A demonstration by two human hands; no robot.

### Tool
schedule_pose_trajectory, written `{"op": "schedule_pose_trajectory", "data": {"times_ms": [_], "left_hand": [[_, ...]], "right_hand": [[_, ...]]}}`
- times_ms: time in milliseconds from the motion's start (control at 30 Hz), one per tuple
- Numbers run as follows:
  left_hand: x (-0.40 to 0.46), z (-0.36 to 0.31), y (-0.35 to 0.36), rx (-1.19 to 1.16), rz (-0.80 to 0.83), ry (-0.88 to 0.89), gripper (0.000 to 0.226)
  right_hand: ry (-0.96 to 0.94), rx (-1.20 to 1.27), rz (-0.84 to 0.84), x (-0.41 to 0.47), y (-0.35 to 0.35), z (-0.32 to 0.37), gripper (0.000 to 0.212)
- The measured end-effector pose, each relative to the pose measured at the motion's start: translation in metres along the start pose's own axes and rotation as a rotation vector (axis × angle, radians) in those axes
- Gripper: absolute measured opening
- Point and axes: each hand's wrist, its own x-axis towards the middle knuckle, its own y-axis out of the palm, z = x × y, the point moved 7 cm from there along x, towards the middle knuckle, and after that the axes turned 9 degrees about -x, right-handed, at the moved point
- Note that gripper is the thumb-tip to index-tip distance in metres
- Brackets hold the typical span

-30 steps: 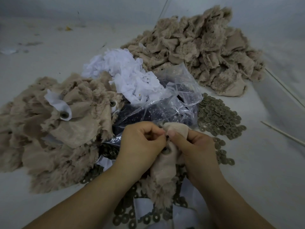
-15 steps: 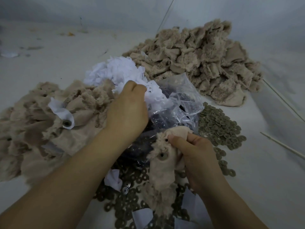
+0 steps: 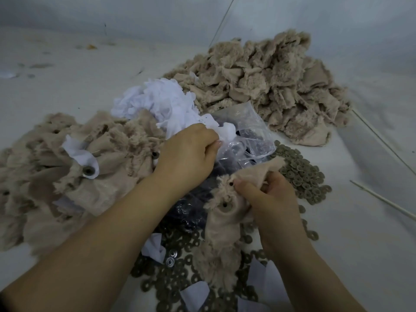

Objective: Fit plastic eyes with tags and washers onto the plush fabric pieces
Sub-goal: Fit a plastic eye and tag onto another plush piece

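Above the clear bag [image 3: 245, 136], the left hand [image 3: 189, 154] pinches a white tag [image 3: 227, 131]; the right hand [image 3: 270, 194] grips a plush piece [image 3: 225, 221].

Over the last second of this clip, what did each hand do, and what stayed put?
The left hand let go of the plush piece, reached up to the pile of white tags and now pinches a white tag at its near edge. The right hand kept gripping the plush piece, shifting only slightly. Both plush heaps, the clear plastic bag and the washers stayed where they were.

No legible text, labels, brands or numbers on anything in view.
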Motion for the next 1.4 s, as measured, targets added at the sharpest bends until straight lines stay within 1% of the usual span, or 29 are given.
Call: {"op": "schedule_pose_trajectory", "data": {"times_ms": [100,167,300,367,400,467,533,667,733,800,867,900,967,1000,1033,1100,1167,1200,1267,1333,1400], "left_hand": [[-0.008,-0.003,-0.008,-0.106,-0.076,-0.008,0.035],[-0.012,-0.003,-0.009,-0.132,-0.076,-0.022,0.036],[-0.014,-0.011,-0.010,0.021,-0.025,0.008,0.040],[-0.017,-0.021,-0.013,0.120,-0.031,0.067,0.037],[-0.020,-0.027,-0.015,0.130,-0.048,0.094,0.034],[-0.029,-0.042,-0.014,0.023,-0.050,0.149,0.030],[-0.043,-0.054,-0.006,-0.104,0.005,0.196,0.027],[-0.059,-0.053,0.008,-0.226,0.052,0.132,0.029],[-0.062,-0.056,0.010,-0.298,0.066,0.139,0.028],[-0.065,-0.059,0.012,-0.361,0.076,0.135,0.025],[-0.066,-0.059,0.008,-0.398,0.031,0.116,0.024],[-0.065,-0.059,0.005,-0.362,-0.015,0.115,0.023],[-0.065,-0.057,0.000,-0.171,-0.090,0.127,0.022],[-0.065,-0.057,0.000,-0.081,-0.089,0.136,0.022],[-0.066,-0.058,0.003,-0.046,-0.057,0.147,0.021],[-0.069,-0.062,0.014,-0.140,0.080,0.154,0.023],[-0.072,-0.062,0.022,-0.316,0.175,0.084,0.029],[-0.072,-0.058,0.022,-0.417,0.170,0.015,0.032],[-0.069,-0.045,0.015,-0.573,0.083,-0.111,0.034],[-0.066,-0.036,0.010,-0.535,0.045,-0.154,0.023],[-0.065,-0.033,0.014,-0.499,0.117,-0.176,0.009]], "right_hand": [[-0.012,-0.012,0.022,0.000,0.006,0.000,0.032],[-0.031,-0.023,0.042,-0.001,0.009,0.001,0.034],[-0.053,0.005,0.028,0.000,0.007,0.001,0.036],[-0.065,-0.008,0.034,0.000,0.007,-0.001,0.036],[-0.068,-0.020,0.041,0.000,0.006,-0.002,0.037],[-0.072,-0.031,0.038,-0.001,0.004,-0.005,0.038],[-0.106,-0.039,0.009,-0.003,0.000,-0.004,0.039],[-0.284,-0.215,-0.056,-0.013,-0.005,0.007,0.051],[-0.339,-0.225,-0.022,-0.016,-0.001,0.010,0.061],[-0.384,-0.248,0.005,-0.018,0.001,0.012,0.064],[-0.373,-0.255,0.008,-0.018,0.001,0.012,0.063],[-0.347,-0.237,0.008,-0.017,-0.001,0.009,0.061],[-0.296,-0.217,-0.012,-0.016,-0.006,0.003,0.050],[-0.278,-0.211,-0.025,-0.015,-0.008,0.001,0.045],[-0.264,-0.199,-0.029,-0.015,-0.010,-0.001,0.042],[-0.238,-0.142,-0.004,-0.013,-0.008,-0.005,0.039],[-0.211,-0.056,0.035,-0.012,-0.005,-0.008,0.037],[-0.203,-0.038,0.039,-0.012,-0.005,-0.009,0.037],[-0.179,-0.025,0.033,-0.010,-0.004,-0.011,0.036],[-0.164,-0.010,0.029,-0.008,-0.004,-0.012,0.035],[-0.161,-0.005,0.025,-0.007,-0.004,-0.014,0.034]]}}
